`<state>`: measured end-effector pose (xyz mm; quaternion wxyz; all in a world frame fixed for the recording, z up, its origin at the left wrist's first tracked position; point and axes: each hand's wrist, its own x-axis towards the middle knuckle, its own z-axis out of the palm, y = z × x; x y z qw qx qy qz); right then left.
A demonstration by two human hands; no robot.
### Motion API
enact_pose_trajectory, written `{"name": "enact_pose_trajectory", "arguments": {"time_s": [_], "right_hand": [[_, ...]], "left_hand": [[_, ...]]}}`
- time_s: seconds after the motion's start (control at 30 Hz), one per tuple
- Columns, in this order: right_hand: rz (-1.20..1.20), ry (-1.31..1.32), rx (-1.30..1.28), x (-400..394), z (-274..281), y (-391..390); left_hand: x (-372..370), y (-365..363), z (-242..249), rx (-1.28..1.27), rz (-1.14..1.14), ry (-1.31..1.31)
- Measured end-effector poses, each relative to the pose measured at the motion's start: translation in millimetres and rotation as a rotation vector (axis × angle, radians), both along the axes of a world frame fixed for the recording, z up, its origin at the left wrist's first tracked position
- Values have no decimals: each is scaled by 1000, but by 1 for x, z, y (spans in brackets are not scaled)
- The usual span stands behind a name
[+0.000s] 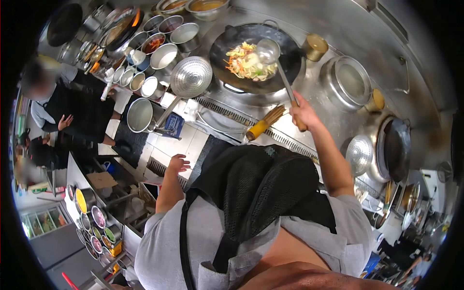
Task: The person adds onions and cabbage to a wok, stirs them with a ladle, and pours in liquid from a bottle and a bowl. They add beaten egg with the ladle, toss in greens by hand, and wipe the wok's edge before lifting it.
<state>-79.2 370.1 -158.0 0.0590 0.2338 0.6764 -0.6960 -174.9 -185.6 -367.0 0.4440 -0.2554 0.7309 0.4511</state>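
My right hand [303,116] is wrapped round the wooden end of a long-handled ladle [267,51]. The ladle's metal bowl rests among sliced vegetables [244,62], pale green, white and orange, inside a large black wok [222,46]. Well away from the wok, my left hand [179,163] hangs at my side with its fingers slightly bent and apart, and nothing shows in it. A bamboo wok brush [266,123] with a yellow binding lies on the stove edge, just left of my right hand.
A perforated strainer [191,77] lies across a metal pot [140,115] and seasoning containers [184,36]. Nested steel bowls [349,79] stand right of the wok, with another strainer [359,154] and wok [399,150] beyond. A co-worker [63,106] stands at left.
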Motion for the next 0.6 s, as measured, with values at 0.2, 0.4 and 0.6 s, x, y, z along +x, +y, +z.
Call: {"name": "enact_pose_trajectory", "arguments": {"time_s": [0.2,0.4,0.6], "right_hand": [[58,43,631,-24,-51,22],[313,-161,748,-62,-45,-2],[516,-162,983,-27,-53,-18]], "left_hand": [[30,-13,32,84,184,105],[9,-29,48,158,375,304],[-84,-46,100,259,541,624]]}}
